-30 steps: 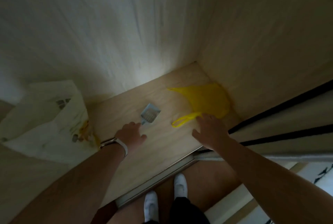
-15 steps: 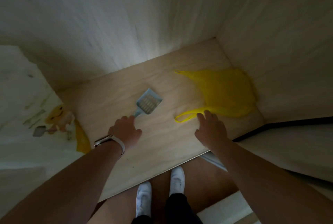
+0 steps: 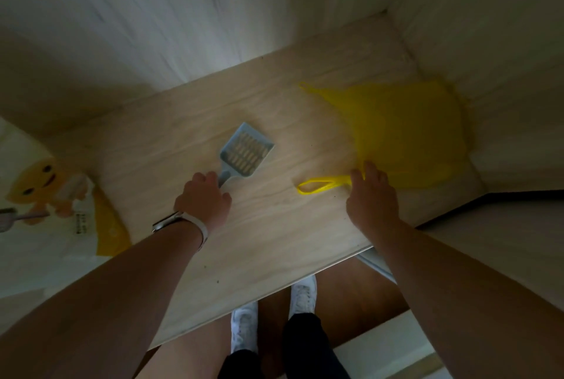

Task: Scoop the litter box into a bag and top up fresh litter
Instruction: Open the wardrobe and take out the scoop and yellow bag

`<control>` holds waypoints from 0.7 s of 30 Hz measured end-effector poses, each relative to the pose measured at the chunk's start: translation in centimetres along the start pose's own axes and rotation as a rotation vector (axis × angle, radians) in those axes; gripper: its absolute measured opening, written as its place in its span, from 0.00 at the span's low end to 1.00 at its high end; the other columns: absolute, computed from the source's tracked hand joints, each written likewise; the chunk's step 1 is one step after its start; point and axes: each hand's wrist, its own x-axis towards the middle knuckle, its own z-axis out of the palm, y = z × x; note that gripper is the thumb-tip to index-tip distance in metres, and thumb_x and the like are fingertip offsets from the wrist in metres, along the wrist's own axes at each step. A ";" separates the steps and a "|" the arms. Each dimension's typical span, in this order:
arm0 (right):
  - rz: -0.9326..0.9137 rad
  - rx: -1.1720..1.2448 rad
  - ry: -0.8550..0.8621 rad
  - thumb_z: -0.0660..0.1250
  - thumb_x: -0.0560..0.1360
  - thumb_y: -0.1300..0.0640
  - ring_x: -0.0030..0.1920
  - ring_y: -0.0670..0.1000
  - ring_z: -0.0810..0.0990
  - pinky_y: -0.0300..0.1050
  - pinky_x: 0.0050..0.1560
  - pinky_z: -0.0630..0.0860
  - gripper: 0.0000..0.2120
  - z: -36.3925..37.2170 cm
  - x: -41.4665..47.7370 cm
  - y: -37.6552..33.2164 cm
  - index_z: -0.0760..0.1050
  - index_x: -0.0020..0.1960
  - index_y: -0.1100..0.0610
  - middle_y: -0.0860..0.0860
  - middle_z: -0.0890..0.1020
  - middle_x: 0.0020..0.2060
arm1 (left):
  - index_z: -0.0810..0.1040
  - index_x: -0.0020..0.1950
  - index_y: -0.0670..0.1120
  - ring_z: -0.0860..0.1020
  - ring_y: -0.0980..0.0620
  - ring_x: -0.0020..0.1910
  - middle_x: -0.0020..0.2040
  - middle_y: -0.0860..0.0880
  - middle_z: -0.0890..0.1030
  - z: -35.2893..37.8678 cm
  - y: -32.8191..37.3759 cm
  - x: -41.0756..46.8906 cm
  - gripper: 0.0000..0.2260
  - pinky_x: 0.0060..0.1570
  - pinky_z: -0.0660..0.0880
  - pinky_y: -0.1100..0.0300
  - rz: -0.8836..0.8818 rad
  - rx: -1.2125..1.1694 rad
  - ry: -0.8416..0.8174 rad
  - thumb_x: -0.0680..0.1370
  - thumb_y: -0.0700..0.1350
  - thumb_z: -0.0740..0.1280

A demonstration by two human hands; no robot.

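A grey-blue slotted litter scoop (image 3: 245, 153) lies on a pale wooden cupboard floor (image 3: 274, 235). My left hand (image 3: 204, 200), with a watch on its wrist, curls round the end of the scoop's handle. To the right, a flat yellow plastic bag (image 3: 406, 134) lies in the cupboard's right corner, one loop handle pointing toward me. The fingers of my right hand (image 3: 370, 198) lie fairly straight on the bag where that loop joins it. No litter box is in view.
A big white litter sack (image 3: 45, 195) with a yellow cartoon figure stands at the left. Cupboard walls close in behind (image 3: 213, 27) and at the right. My white shoes (image 3: 244, 326) stand on brown floor below the cupboard's front edge.
Both hands reached further in: the left went from beside the scoop onto its handle, and the right slid onto the yellow bag's loop. The view swung left and closer.
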 end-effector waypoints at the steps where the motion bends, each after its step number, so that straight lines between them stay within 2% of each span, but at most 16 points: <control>1: -0.009 0.007 -0.006 0.64 0.72 0.63 0.58 0.62 0.73 0.54 0.52 0.74 0.18 0.2 -0.1 -0.2 0.73 0.62 0.58 0.59 0.71 0.63 | 0.70 0.62 0.46 0.74 0.41 0.56 0.57 0.44 0.73 0.1 0.0 0.0 0.15 0.52 0.74 0.48 -0.001 -0.002 0.007 0.79 0.53 0.61; 3: -0.030 0.026 -0.039 0.61 0.74 0.64 0.56 0.62 0.74 0.54 0.52 0.74 0.13 0.3 -0.4 -0.5 0.73 0.58 0.58 0.59 0.73 0.57 | 0.72 0.57 0.46 0.76 0.41 0.53 0.54 0.44 0.76 0.2 -0.3 -0.1 0.13 0.51 0.75 0.48 -0.002 -0.039 -0.003 0.79 0.53 0.60; 6: -0.051 0.079 -0.077 0.61 0.75 0.64 0.57 0.62 0.75 0.52 0.52 0.74 0.09 -0.3 -0.9 -0.5 0.73 0.55 0.59 0.59 0.74 0.55 | 0.71 0.52 0.47 0.78 0.44 0.46 0.48 0.46 0.78 -0.1 -0.6 -1.0 0.09 0.45 0.75 0.52 0.017 -0.086 -0.037 0.80 0.53 0.59; 11: -0.111 0.215 -0.014 0.63 0.73 0.67 0.52 0.65 0.77 0.54 0.45 0.74 0.06 -3.0 -2.8 -1.7 0.75 0.50 0.64 0.63 0.77 0.49 | 0.70 0.48 0.46 0.73 0.48 0.37 0.41 0.49 0.75 -1.7 -0.9 -4.2 0.08 0.36 0.67 0.57 0.001 -0.161 0.023 0.82 0.50 0.58; 18: -0.112 0.241 -0.031 0.62 0.75 0.63 0.56 0.62 0.77 0.53 0.52 0.72 0.09 -7.9 -7.5 -4.1 0.75 0.54 0.61 0.61 0.78 0.52 | 0.70 0.48 0.47 0.73 0.50 0.33 0.37 0.49 0.74 -5.9 -2.4 -9.6 0.09 0.31 0.65 0.57 0.042 -0.233 0.076 0.82 0.50 0.57; 21: -0.104 0.271 -0.032 0.62 0.76 0.61 0.57 0.61 0.76 0.51 0.53 0.71 0.09 -10.3 -10.9 -4.8 0.74 0.55 0.60 0.59 0.78 0.53 | 0.70 0.48 0.45 0.74 0.46 0.34 0.36 0.48 0.74 -8.5 -2.9 -12.2 0.09 0.32 0.68 0.55 0.070 -0.291 0.101 0.82 0.50 0.58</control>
